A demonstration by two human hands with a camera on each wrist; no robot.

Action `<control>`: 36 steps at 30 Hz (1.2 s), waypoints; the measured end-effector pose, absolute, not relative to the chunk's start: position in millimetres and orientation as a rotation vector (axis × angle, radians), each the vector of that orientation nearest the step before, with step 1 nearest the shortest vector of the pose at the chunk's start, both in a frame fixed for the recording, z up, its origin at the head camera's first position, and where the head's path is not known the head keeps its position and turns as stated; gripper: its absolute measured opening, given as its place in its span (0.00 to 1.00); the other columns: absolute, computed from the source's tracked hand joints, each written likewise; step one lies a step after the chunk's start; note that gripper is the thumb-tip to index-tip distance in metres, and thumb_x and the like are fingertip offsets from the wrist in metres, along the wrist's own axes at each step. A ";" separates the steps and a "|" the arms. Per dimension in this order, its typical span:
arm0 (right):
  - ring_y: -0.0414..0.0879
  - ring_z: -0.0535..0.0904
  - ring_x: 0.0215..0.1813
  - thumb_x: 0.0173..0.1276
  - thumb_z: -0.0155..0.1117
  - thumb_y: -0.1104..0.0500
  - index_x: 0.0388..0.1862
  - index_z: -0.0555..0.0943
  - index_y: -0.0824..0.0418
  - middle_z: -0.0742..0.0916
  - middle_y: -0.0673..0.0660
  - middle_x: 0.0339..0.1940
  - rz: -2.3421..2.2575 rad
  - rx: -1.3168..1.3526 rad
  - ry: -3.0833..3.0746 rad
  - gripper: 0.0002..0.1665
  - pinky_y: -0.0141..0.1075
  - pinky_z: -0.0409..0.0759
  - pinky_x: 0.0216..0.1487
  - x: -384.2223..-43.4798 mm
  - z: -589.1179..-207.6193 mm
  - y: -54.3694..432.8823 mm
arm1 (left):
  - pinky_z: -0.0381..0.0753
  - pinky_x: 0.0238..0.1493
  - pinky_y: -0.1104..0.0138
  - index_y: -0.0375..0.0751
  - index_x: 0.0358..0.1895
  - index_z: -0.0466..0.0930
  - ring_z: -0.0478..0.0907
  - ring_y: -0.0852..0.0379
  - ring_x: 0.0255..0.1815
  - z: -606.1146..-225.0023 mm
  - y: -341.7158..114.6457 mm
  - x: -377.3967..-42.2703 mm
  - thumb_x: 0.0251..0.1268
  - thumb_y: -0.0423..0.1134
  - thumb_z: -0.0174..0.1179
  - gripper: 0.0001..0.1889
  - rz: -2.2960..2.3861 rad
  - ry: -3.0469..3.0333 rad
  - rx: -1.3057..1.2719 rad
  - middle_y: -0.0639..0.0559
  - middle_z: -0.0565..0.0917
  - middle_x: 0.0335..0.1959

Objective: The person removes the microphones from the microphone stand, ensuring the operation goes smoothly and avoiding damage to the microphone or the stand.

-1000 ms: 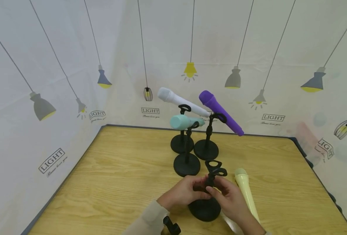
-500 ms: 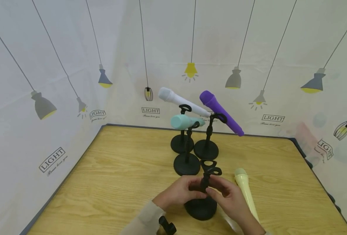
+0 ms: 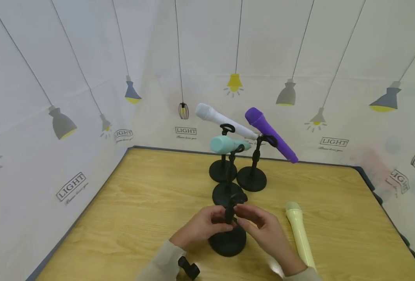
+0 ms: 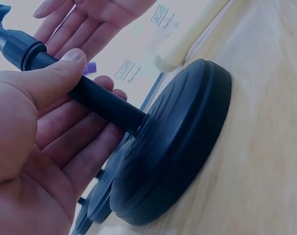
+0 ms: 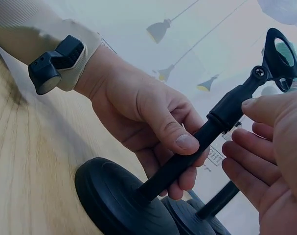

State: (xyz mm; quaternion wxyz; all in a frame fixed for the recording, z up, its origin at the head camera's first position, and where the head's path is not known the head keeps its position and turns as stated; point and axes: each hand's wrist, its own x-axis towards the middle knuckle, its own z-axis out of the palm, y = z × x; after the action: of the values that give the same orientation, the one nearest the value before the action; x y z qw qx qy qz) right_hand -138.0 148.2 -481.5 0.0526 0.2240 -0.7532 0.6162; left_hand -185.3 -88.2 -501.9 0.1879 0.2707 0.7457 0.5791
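Note:
My left hand [image 3: 204, 225] grips the pole of a black microphone stand [image 3: 228, 242], thumb on one side and fingers behind, as the left wrist view shows. The stand's round base [image 4: 172, 147] sits low over the wooden table. My right hand [image 3: 263, 230] is at the upper part of the pole; its thumb tip is right at the collar [image 5: 229, 107] and its fingers are loosely extended beside it. Above the collar is a microphone clip [image 5: 280, 61] with nothing in it. To the right lies a pale yellow microphone [image 3: 300, 230].
Behind the hands, three black stands hold a mint microphone [image 3: 225, 144], a white microphone [image 3: 225, 121] and a purple microphone [image 3: 272, 134]. The nearest of these stands' bases [image 3: 225, 194] is close behind the held stand. A printed curtain [image 3: 158, 78] borders the table [image 3: 140, 187].
Both hands have moved left with the stand, and its base now sits farther left and slightly farther back, close to the mint microphone's stand. Its clip has turned. The view has shifted slightly.

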 end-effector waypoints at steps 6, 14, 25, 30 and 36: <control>0.33 0.86 0.63 0.78 0.68 0.66 0.67 0.83 0.68 0.89 0.67 0.63 1.942 0.720 -2.277 0.21 0.28 0.85 0.63 -148.6 -480.6 134.4 | 0.87 0.58 0.69 0.37 0.56 0.86 0.90 0.61 0.54 -501.6 -105.2 -186.3 0.76 0.36 0.69 0.12 1.665 2.123 0.694 0.44 0.92 0.53; 0.52 0.88 0.65 0.79 0.69 0.61 0.67 0.83 0.67 0.90 0.64 0.63 1.941 0.720 -2.343 0.21 0.29 0.84 0.64 -167.0 -476.8 107.1 | 0.88 0.61 0.61 0.41 0.53 0.86 0.90 0.54 0.57 -500.4 -132.6 -189.9 0.77 0.40 0.69 0.10 1.659 2.295 0.578 0.47 0.93 0.51; 0.58 0.87 0.67 0.80 0.68 0.57 0.69 0.83 0.63 0.90 0.61 0.65 1.957 0.740 -2.428 0.23 0.34 0.85 0.65 -188.4 -476.6 75.1 | 0.87 0.64 0.53 0.46 0.55 0.86 0.89 0.54 0.56 -502.2 -167.8 -201.3 0.76 0.42 0.70 0.11 1.667 2.470 0.407 0.52 0.92 0.53; 0.57 0.87 0.67 0.81 0.68 0.57 0.69 0.83 0.61 0.90 0.60 0.65 1.955 0.745 -2.444 0.22 0.38 0.85 0.66 -194.6 -478.4 64.4 | 0.85 0.66 0.49 0.45 0.55 0.86 0.88 0.55 0.55 -501.5 -180.5 -208.4 0.74 0.46 0.72 0.14 1.670 2.524 0.287 0.54 0.92 0.51; 0.56 0.87 0.66 0.81 0.69 0.57 0.69 0.84 0.60 0.90 0.59 0.64 1.948 0.730 -2.470 0.22 0.47 0.86 0.67 -203.8 -480.1 49.7 | 0.84 0.67 0.48 0.47 0.53 0.87 0.89 0.53 0.55 -500.6 -194.7 -221.9 0.74 0.44 0.72 0.11 1.689 2.592 0.173 0.52 0.93 0.50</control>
State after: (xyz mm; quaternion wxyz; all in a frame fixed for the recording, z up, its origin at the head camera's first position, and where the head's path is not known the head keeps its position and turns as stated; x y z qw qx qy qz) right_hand -203.8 49.7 -480.1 -0.0440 0.2258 -0.7641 0.6026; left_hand -221.9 -194.7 -500.6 0.0218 0.0559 0.8363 0.5449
